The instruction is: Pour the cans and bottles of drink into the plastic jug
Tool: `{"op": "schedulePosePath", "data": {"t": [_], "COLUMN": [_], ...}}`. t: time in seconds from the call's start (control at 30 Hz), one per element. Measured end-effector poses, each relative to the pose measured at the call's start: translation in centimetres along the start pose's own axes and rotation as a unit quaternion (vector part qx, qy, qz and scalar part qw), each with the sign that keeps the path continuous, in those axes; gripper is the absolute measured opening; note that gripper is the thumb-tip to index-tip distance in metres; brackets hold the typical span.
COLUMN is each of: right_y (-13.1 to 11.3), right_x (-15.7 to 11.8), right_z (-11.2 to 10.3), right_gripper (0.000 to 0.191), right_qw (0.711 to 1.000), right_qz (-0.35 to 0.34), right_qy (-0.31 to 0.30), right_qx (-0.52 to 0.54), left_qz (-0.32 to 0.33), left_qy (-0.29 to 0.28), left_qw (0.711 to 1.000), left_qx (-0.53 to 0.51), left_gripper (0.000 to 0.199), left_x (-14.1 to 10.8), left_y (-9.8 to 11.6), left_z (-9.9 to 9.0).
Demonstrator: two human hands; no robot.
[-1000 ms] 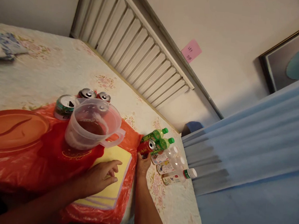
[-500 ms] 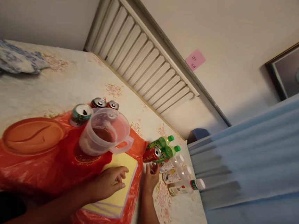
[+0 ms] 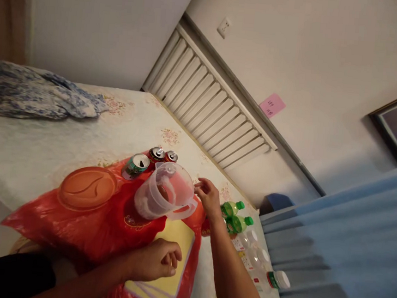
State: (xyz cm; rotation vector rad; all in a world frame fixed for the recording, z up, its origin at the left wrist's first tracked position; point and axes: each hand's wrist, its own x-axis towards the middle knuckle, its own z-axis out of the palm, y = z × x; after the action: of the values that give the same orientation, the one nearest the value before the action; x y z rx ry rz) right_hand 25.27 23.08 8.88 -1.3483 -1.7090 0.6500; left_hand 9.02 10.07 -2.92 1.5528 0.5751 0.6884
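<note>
My left hand (image 3: pixel 160 259) hovers over the yellow sheet (image 3: pixel 176 240), its fingers loosely curled and apart, with nothing in it. Beside the handle of the clear plastic jug (image 3: pixel 145 197), my right hand (image 3: pixel 209 195) is raised, fingers apart and holding nothing. The jug is tilted in view, has brown liquid inside, and stands on red plastic (image 3: pixel 83 231). Three cans, a green one (image 3: pixel 135 165), a dark one (image 3: pixel 156 154) and a red one (image 3: pixel 171 158), are behind it. Left of the jug lies an orange lid (image 3: pixel 88 187).
Green bottles (image 3: pixel 235 223) and clear bottles with white caps (image 3: pixel 261 261) stand right of my right arm, which partly hides another red can (image 3: pixel 206 227). A patterned cloth (image 3: pixel 43 93) lies at the left on the flowered tablecloth (image 3: pixel 131 127). A radiator (image 3: pixel 212 104) and blue curtain (image 3: pixel 343 245) are beyond.
My right hand has moved up and forward from beside the red can and bottles to near the jug's handle. The whole view has shifted, with objects now lower and further right.
</note>
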Motion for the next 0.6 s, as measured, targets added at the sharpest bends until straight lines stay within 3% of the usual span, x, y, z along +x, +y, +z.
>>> {"op": "schedulePosePath", "data": {"t": [0.1,0.23,0.37,0.5,0.6], "right_y": [0.5,2.2,3.0,2.8,2.4], "right_x": [4.1,8.2,11.5,13.9,15.2], "right_z": [2.8,5.3,6.6,7.6,8.3], "right_gripper": [0.041,0.05,0.055,0.071,0.076], "right_qw": [0.996,0.99,0.981,0.969,0.946], "right_qz": [-0.034,-0.024,-0.039,-0.064,-0.123], "right_qy": [-0.068,-0.093,-0.119,-0.168,-0.223], "right_qx": [-0.054,-0.1,-0.148,-0.167,-0.2], "left_qz": [-0.01,-0.023,-0.037,-0.064,-0.075], "left_qy": [0.004,0.008,0.006,-0.002,-0.006], "left_qw": [1.0,0.999,0.999,0.998,0.997], "left_qx": [-0.011,-0.021,-0.02,-0.013,-0.008], "left_gripper": [0.029,0.031,0.03,0.033,0.034], "left_x": [-0.3,-0.7,-1.2,-1.4,-1.2], "left_y": [0.3,1.0,2.1,2.3,2.0], "left_z": [-0.4,-0.9,-1.5,-1.9,-1.9]}}
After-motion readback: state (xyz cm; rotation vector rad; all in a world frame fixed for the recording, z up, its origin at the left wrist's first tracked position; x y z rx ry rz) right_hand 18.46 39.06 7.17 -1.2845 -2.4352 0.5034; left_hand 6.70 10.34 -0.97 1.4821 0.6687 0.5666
